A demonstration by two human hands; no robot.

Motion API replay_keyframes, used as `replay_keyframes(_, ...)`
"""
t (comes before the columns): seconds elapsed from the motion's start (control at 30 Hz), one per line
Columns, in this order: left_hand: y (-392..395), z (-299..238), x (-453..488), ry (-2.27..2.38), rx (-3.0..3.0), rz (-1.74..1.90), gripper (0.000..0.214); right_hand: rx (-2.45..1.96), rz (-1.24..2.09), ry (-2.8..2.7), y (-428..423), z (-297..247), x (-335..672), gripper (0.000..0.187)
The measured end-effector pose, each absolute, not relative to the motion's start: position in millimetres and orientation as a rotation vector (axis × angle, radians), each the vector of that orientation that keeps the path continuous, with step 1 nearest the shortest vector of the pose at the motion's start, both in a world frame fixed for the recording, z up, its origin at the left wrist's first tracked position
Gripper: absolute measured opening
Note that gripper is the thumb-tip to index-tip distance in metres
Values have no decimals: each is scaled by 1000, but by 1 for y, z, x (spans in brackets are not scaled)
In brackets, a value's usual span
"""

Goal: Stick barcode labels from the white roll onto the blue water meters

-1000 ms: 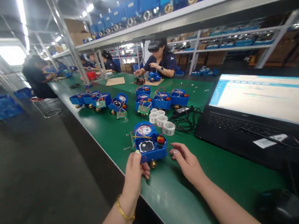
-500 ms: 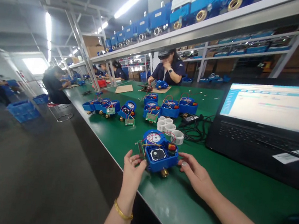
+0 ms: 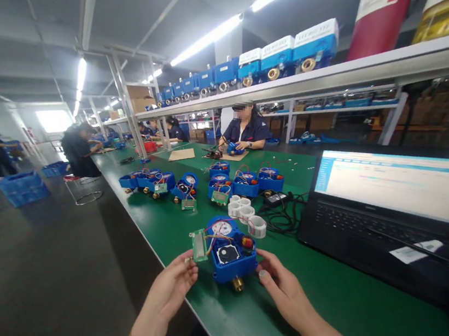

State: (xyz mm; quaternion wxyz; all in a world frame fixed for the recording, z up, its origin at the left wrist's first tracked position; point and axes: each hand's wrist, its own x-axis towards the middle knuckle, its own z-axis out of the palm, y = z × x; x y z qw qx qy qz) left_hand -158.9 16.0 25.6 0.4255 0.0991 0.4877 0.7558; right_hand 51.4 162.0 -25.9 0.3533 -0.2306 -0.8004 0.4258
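Observation:
A blue water meter with its cover off stands near the table's front edge, showing a round dial, a black-and-white square part, a red-and-yellow component and a brass fitting. Thin wires link it to a small green circuit board with a display. My left hand pinches that board at its lower edge, left of the meter. At the meter's right side rests my right hand, fingertips against the housing or just beside it, thumb apart from the fingers.
Several opened blue meters stand farther back on the green table. White label rolls, black cables and a laptop lie to the right. Above runs a shelf with meters and bottles. A co-worker sits opposite.
My left hand has moved left and down from the meter's side, and the circuit board now faces up toward me. My right hand stays by the meter. The view has tilted upward.

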Motion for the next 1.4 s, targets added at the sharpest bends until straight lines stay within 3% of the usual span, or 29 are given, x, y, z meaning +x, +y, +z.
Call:
replay_keyframes(0.23,8,28,-129,1405,680,2081,34,-580,1071,-2080,159,-21,52,50)
replay_keyframes(0.57,10,29,-79,1912,1463,1896,4,-575,1095,-2091,160,-25,52,49)
replay_keyframes(0.87,14,34,-87,1895,2014,1650,6,-515,1085,-2071,161,-23,52,46)
replay_keyframes(1.03,17,52,-98,1748,2169,1514,32,-550,1095,-2054,161,-22,52,43)
replay_keyframes(1.17,19,69,-96,1732,2108,1477,36,-549,1091,-2051,161,-19,52,43)
replay_keyframes(1.4,40,83,-91,1906,1346,1656,27,-545,1077,-2082,161,-20,52,43)
